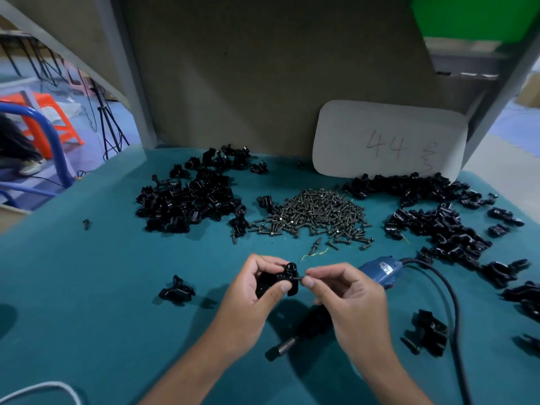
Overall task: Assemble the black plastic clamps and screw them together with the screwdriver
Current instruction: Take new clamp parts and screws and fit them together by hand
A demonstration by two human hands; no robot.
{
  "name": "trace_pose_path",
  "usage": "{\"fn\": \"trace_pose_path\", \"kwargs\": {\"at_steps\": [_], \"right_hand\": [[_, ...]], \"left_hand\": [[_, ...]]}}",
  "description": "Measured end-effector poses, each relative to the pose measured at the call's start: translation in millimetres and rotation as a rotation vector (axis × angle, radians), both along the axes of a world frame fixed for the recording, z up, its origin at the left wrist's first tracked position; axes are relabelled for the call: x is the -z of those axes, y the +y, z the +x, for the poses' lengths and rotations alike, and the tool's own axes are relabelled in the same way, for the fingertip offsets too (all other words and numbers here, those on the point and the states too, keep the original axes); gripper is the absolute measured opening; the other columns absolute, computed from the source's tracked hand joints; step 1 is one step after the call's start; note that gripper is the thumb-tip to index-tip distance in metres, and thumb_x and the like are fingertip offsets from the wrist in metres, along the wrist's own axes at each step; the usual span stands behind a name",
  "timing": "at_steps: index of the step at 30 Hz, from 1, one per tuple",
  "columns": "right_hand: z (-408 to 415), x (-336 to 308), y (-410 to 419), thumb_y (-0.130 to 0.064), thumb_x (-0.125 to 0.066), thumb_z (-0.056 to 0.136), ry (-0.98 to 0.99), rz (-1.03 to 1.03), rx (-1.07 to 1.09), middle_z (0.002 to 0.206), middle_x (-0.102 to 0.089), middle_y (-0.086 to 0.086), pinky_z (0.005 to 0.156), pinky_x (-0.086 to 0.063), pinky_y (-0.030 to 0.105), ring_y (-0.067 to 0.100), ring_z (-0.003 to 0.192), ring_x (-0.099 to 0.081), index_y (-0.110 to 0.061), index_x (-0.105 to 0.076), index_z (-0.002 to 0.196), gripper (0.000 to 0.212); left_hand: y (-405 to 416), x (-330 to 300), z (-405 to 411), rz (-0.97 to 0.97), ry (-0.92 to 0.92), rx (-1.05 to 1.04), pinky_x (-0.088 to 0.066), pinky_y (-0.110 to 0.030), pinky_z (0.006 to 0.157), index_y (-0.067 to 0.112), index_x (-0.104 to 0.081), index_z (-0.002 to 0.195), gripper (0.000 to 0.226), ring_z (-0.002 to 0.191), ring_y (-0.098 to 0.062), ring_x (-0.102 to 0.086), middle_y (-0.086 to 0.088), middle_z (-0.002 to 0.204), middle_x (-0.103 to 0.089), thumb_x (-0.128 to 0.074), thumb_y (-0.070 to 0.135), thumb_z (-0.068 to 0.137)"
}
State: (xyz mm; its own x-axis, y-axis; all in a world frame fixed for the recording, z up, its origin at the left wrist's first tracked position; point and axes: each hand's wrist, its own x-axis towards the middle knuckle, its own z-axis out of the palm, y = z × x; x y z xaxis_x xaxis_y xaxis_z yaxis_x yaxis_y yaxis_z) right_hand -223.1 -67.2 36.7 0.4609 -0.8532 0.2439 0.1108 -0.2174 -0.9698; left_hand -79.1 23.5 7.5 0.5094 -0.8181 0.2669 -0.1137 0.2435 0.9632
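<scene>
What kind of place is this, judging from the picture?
Probably a small assembly workstation in a workshop or factory: heaps of black clamp parts, a pile of screws and a corded electric screwdriver lie on a green-covered table.

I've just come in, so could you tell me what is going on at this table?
A person is assembling black clamps. The left hand holds a clamp while the right hand pinches a screw at its side. The blue electric screwdriver lies on the table under the right hand, unused. A screw pile sits between heaps of clamp parts.

Black clamp [276, 280] and screw [298, 278] between hands.
</scene>
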Motion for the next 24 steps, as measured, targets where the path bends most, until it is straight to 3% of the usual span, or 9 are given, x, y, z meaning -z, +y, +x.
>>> {"fn": "trace_pose_path", "kwargs": {"at_steps": [3,8,14,19,24], "right_hand": [[0.0,0.1,0.1,-0.029,-0.083,0.071,-0.006,-0.033,0.031,0.079,-0.077,0.002,0.062,-0.057,0.025,0.015,0.067,-0.071,-0.027,-0.078,0.085,0.015],[0.3,3.2,-0.8,-0.029,-0.083,0.074,-0.020,-0.074,0.069,0.080,-0.077,0.001,0.064,-0.061,0.033,0.016,0.071,-0.072,-0.027,-0.078,0.085,0.013],[1.2,8.1,2.6,-0.029,-0.082,0.074,-0.016,-0.149,0.054,0.082,-0.077,-0.001,0.072,-0.060,0.033,0.016,0.076,-0.074,-0.029,-0.077,0.085,0.012],[0.7,8.6,0.8,-0.041,-0.078,0.078,0.098,-0.272,0.068,0.082,-0.076,-0.012,0.071,-0.057,0.034,0.013,0.080,-0.074,-0.036,-0.075,0.087,0.011],[-0.8,9.5,-4.1,-0.024,-0.080,0.080,0.125,-0.296,-0.038,0.088,-0.078,-0.013,0.078,-0.060,0.033,0.011,0.084,-0.075,-0.033,-0.078,0.092,0.015]], "left_hand": [[0.4,-1.9,-0.4,0.007,-0.007,0.000,-0.047,-0.022,0.096,0.020,-0.058,0.100,0.028,0.113,-0.011,-0.062,0.012,0.113,-0.066,-0.072,0.039,0.084],[-0.5,-3.0,-1.6,0.011,-0.013,0.002,-0.048,-0.026,0.097,0.035,-0.060,0.094,0.018,0.113,-0.012,-0.063,0.011,0.115,-0.066,-0.071,0.044,0.083],[-1.2,-0.8,-1.7,-0.011,0.019,0.009,-0.049,-0.025,0.095,0.024,-0.059,0.098,0.026,0.112,-0.014,-0.063,0.010,0.113,-0.067,-0.072,0.041,0.083],[-1.6,-1.5,-4.7,-0.023,0.028,0.018,-0.048,-0.020,0.091,0.017,-0.058,0.099,0.031,0.109,-0.010,-0.064,0.012,0.111,-0.067,-0.072,0.039,0.084],[-1.6,-1.0,-2.5,-0.017,0.035,-0.024,-0.046,-0.019,0.093,0.015,-0.056,0.099,0.034,0.109,-0.008,-0.063,0.015,0.109,-0.066,-0.070,0.041,0.082]]}}
